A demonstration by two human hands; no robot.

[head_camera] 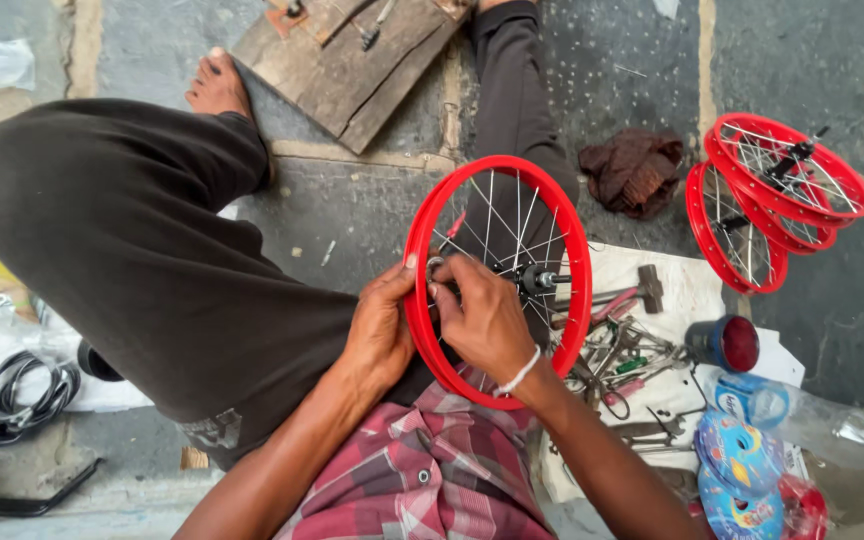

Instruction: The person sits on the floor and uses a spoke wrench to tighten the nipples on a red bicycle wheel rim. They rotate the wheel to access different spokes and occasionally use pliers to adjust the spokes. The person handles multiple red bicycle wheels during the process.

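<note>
Plaid shirt (432, 480) at 6 o'clock. Red spoked wheel rim (577, 260) upright at centre, laced to hub (537, 280). Left hand (382, 330) grip clamps rim; right hand (482, 315) grip narrow, pinching at a spoke. Finished red wheels (772, 195) stacked at 2 o'clock; judging by that, this one is mid-assembly.

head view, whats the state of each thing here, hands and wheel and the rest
red wheel rim: upright on the lap, spokes fitted, hub in place
left hand: gripping the rim's outer edge
right hand: inside the rim, fingertips pinched at a spoke end
spare red wheels: stacked, leaning on the floor
hammer: lying flat on the white sheet
plastic bottle: lying on its side
brown rag: crumpled on the floor
</note>
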